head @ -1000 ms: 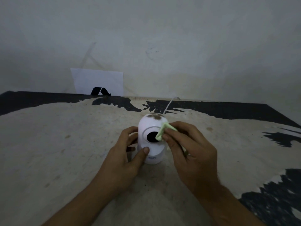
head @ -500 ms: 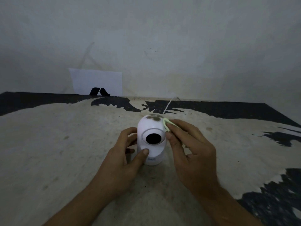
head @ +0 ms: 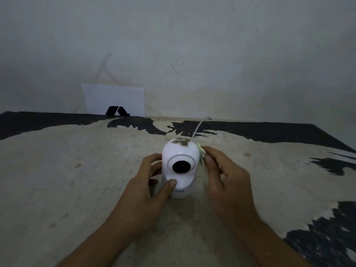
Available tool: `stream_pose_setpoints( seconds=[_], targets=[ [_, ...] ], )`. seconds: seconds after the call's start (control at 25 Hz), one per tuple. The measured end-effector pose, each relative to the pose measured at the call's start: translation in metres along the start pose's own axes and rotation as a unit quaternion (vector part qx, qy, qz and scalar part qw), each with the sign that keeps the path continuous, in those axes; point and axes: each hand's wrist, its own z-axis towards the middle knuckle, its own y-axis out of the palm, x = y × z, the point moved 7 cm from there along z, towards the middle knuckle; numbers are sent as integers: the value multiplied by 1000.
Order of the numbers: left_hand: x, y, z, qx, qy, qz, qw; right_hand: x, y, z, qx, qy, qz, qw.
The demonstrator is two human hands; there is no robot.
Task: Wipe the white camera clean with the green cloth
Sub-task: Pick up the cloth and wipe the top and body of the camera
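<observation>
The white camera (head: 180,153) stands upright on the worn table, its round black lens facing me and a brown dirt patch on its top. My left hand (head: 148,191) grips its base, thumb on the front and fingers round the left side. My right hand (head: 225,182) pinches the small green cloth (head: 201,156) against the camera's right side, beside the lens ring. Most of the cloth is hidden under my fingers.
The table surface (head: 77,180) is pale with black patches. A thin white cable (head: 199,126) runs from behind the camera toward the wall. A white sheet of paper (head: 113,98) with a black mark leans on the wall at the back left.
My right hand has slid the green cloth from the lens front to the camera's right side. The lens is now uncovered. My left hand keeps its grip on the base.
</observation>
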Motion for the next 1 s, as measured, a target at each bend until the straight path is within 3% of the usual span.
stream_pose_setpoints(
  seconds=[0.28, 0.44, 0.6, 1.0],
  targets=[
    [-2, 1, 0, 2, 10, -2, 1000, -22, -1, -3, -6, -52, 26, 998],
    [-3, 0, -1, 7, 12, -14, 1000, -1, 0, -1, 1, 46, 45, 998],
    [-3, 0, -1, 10, 22, -4, 1000, -11, -3, -2, 7, 34, 51, 998],
    [0, 1, -1, 13, 22, 7, 1000, -3, 4, -7, 5, 132, 92, 987]
  ],
)
